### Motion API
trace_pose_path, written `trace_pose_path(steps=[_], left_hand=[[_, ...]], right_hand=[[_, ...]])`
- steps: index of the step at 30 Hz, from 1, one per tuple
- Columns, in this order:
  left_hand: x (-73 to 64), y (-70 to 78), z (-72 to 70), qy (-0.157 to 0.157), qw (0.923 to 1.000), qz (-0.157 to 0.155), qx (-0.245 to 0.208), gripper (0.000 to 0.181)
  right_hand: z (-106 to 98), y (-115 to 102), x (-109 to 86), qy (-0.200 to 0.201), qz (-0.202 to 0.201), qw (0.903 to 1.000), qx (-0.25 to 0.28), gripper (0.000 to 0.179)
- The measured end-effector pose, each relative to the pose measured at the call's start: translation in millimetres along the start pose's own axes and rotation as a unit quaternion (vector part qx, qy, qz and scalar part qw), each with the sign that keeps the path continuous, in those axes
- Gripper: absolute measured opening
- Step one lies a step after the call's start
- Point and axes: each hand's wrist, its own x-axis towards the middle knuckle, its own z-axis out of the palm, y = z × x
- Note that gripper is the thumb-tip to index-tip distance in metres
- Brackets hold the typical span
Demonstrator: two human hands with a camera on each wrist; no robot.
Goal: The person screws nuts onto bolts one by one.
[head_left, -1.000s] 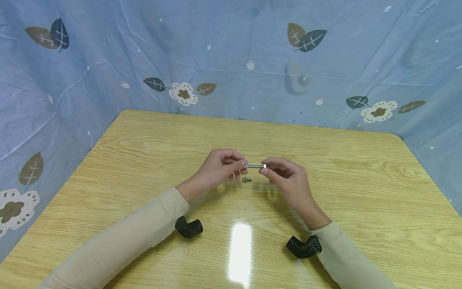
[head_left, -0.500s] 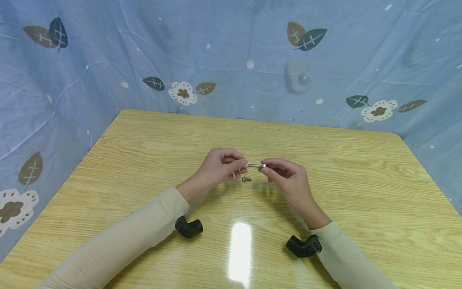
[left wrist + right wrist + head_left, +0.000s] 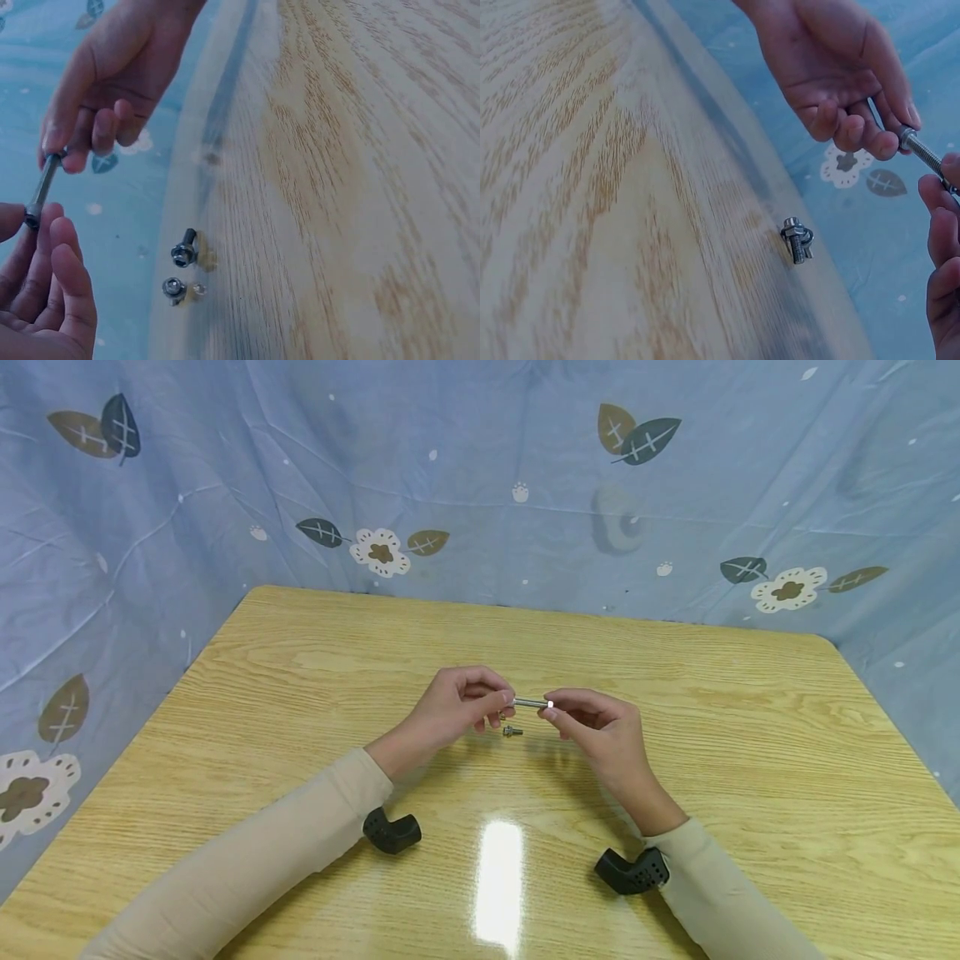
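Above the middle of the table, my left hand [image 3: 459, 708] and right hand [image 3: 603, 727] hold a long metal bolt [image 3: 531, 702] between them, roughly level. My left thumb and fingers pinch its left end, where a socket head [image 3: 31, 217] shows in the left wrist view. At the other end, my right thumb and index finger pinch a small bright piece, partly hidden by the fingertips. Below the hands lies a short bolt [image 3: 513, 732] with fittings around its shank. Another short bolt [image 3: 173, 288] lies beside it in the left wrist view.
The wood-grain table [image 3: 360, 643] spreads around both hands. A blue patterned cloth [image 3: 480, 460] hangs behind and to the sides. Black wrist mounts [image 3: 392, 832] sit below both sleeves. A bright light reflection shows on the near tabletop.
My right fingertips shift very slightly at the bolt's end. Both hands otherwise keep their place, and the short bolt on the table stays where it was.
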Motion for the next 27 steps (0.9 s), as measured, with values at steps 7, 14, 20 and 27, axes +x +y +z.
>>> trace_pose_path(steps=[7,14,20,27], left_hand=[[-0.7,0.9,-0.2,-0.002,0.9998,0.012,0.015,0.012],[-1.5,-0.1,-0.9,-0.011,0.9997,0.012,0.016,0.02],[0.8,-0.9,0.9,-0.009,0.9999,0.001,0.013,0.019],[1.6,-1.2,1.2,-0.008,0.9997,0.021,0.014,0.018]], right_hand=[[-0.7,-1.3,0.1,-0.002,0.035,0.9994,0.001,0.024],[-0.3,1.1,0.8,0.001,0.021,0.9998,0.001,0.024],[0.1,1.6,0.5,0.009,0.012,0.9999,-0.005,0.021],[-1.0,0.5,0.0,0.0,0.012,0.9999,-0.011,0.021]])
